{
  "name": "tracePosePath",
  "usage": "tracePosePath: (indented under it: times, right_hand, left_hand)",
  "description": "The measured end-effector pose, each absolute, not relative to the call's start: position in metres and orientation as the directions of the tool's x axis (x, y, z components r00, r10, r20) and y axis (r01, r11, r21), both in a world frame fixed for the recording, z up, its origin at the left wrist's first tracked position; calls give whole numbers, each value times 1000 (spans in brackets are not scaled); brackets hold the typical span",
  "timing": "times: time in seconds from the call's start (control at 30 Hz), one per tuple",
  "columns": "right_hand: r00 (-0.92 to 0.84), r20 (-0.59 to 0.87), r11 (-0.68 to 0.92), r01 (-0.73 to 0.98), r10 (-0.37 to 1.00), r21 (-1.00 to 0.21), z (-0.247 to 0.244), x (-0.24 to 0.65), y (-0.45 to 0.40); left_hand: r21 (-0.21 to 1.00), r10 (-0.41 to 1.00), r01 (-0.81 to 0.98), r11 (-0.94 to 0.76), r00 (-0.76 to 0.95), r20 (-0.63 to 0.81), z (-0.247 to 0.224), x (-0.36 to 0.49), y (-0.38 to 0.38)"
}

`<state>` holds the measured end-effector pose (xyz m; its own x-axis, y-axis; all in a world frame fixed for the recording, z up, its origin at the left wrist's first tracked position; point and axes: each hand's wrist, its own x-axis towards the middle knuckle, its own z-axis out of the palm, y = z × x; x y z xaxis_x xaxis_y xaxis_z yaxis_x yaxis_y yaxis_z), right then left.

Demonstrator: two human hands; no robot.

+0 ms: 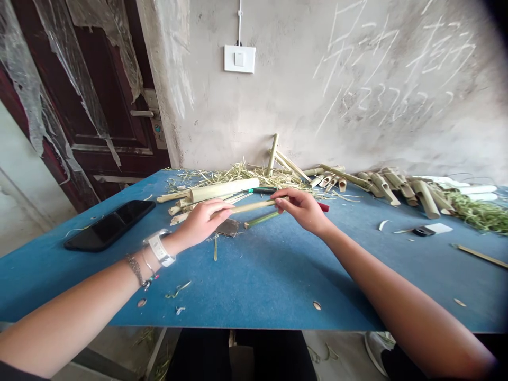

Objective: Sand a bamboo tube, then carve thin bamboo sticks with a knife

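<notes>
A thin bamboo strip [254, 207] spans between my two hands above the blue table. My left hand [204, 219] pinches its left end, with a watch and bracelets on that wrist. The strip's right end is gripped by the fingers of my right hand [304, 210]. Under the strip lie a dark metal blade [227, 227] and a green bamboo stick [262, 219]. A red handle [323, 207] shows just beyond my right hand. Behind my left hand rests a thick pale bamboo piece [224, 189] on top of several thinner ones.
A black phone [111, 225] lies at the left. Shavings [238, 174] are heaped by the wall, with cut bamboo tubes [383, 188] and green shavings [482, 211] to the right. A black and white tool [432, 229] and a bamboo strip [482, 255] lie near the right edge.
</notes>
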<state>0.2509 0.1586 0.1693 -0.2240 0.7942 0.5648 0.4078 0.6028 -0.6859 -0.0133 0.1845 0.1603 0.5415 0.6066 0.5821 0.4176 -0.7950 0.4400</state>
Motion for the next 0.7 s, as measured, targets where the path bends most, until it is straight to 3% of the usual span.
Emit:
tracePosePath:
  times: [0.17,0.37,0.7]
  right_hand:
    - [-124,557,569,263,821,-779,171,252,161]
    - [-15,533,528,165,846,-833,170,257,165]
    - [-55,520,522,40,852,-852,168,259,165]
  left_hand:
    - [588,665,353,-728,572,481,154,-13,185]
    - [671,689,330,-664,618,378,159,-13,182]
    - [818,735,205,-537,590,334,160,-14,183]
